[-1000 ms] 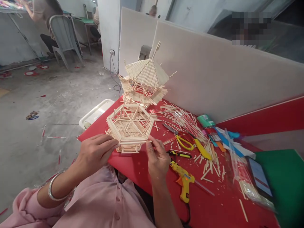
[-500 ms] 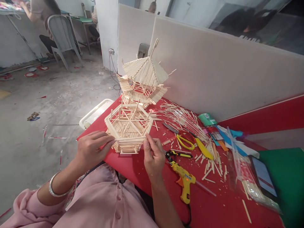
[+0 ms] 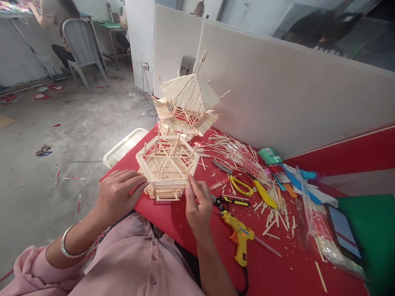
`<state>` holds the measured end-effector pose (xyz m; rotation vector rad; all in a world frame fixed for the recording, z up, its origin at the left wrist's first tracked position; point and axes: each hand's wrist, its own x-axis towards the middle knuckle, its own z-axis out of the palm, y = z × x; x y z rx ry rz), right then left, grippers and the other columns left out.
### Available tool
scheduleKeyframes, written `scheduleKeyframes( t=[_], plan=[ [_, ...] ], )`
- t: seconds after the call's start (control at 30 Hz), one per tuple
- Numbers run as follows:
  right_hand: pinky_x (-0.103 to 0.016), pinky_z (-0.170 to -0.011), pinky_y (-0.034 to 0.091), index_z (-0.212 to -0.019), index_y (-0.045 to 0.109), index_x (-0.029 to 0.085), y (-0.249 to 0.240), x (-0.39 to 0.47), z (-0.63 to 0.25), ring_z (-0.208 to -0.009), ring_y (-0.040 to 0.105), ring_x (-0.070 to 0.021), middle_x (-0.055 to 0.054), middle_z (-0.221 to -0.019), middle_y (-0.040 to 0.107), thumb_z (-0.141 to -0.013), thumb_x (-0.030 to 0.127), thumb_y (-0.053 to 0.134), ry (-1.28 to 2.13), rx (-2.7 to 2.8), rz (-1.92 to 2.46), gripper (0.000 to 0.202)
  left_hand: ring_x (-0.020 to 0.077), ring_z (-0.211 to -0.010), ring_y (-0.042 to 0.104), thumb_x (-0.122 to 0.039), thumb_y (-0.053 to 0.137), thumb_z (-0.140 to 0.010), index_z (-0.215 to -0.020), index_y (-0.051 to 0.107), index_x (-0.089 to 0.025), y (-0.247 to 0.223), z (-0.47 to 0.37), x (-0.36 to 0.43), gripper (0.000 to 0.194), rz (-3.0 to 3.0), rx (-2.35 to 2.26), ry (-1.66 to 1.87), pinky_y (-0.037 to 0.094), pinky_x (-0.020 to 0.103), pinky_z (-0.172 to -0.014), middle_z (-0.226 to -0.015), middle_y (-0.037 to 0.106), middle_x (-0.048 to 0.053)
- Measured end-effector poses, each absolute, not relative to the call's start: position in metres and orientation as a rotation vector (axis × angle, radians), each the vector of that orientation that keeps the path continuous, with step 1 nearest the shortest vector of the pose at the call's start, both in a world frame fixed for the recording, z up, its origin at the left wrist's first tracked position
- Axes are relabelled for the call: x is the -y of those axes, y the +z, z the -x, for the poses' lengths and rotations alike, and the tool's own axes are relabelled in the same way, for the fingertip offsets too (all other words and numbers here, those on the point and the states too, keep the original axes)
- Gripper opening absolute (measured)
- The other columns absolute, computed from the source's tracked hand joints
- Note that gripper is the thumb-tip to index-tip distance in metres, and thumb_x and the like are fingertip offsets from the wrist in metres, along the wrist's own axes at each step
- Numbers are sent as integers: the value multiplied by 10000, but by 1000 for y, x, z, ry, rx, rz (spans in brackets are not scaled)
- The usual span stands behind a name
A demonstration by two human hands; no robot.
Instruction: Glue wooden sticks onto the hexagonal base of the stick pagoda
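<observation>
A hexagonal frame of thin wooden sticks (image 3: pixel 168 160) rests near the front edge of the red table (image 3: pixel 173 218). My left hand (image 3: pixel 120 193) has its fingers closed at the frame's front left corner. At the front right corner my right hand (image 3: pixel 199 203) pinches the frame's edge between thumb and fingers. Behind the frame stands a stick pagoda (image 3: pixel 188 94) with a pointed roof. To the right of my right hand lies a yellow glue gun (image 3: pixel 242 236), with black-and-yellow pliers (image 3: pixel 230 200) just above it.
Yellow-handled scissors (image 3: pixel 240 185) lie among loose sticks (image 3: pixel 234 152). Farther right are a green tape roll (image 3: pixel 270 156), plastic bags and a phone (image 3: pixel 342 230). A white tray (image 3: pixel 125 146) is left of the table. A person sits on a grey chair (image 3: pixel 80 43) at the back left.
My right hand has shifted slightly left along the frame's front edge. My left hand has moved very slightly left. The stick frame looks almost unmoved.
</observation>
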<state>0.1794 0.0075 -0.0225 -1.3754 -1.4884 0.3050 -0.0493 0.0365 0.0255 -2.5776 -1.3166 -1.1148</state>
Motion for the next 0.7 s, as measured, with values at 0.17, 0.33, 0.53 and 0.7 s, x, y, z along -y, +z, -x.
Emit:
scheduleKeyframes(
  t=[0.17, 0.33, 0.53, 0.7],
  plan=[
    [-300, -708, 468, -1301, 625, 256, -22, -7, -180, -742, 534, -139, -4, -795, 543, -973, 221, 479, 230, 1542, 1384, 361, 136, -672, 678, -160, 553, -918, -832, 685, -205, 24, 50, -37, 163, 2577, 1300, -1086, 495, 288, -693, -779, 740, 2],
    [-312, -719, 468, -1330, 603, 254, -22, -7, -181, -758, 538, -151, -13, -804, 551, -977, 221, 469, 202, 1573, 1409, 379, 135, -690, 676, -164, 534, -927, -860, 685, -206, 23, 46, -36, 170, 2590, 1311, -1081, 492, 273, -661, -817, 748, 14],
    [-316, -730, 456, -1350, 586, 249, -21, -7, -181, -763, 526, -156, -19, -813, 550, -971, 208, 479, 132, 1620, 1393, 396, 132, -686, 673, -149, 510, -936, -867, 680, -210, 27, 45, -38, 193, 2613, 1298, -1065, 481, 281, -676, -827, 750, 9],
    [-304, -689, 442, -1339, 598, 237, -21, -8, -181, -710, 506, -146, -8, -772, 537, -966, 199, 485, 133, 1616, 1379, 391, 135, -702, 676, -160, 523, -947, -893, 661, -210, 26, 47, -39, 156, 2646, 1293, -1064, 467, 303, -707, -835, 752, 2]
  ],
)
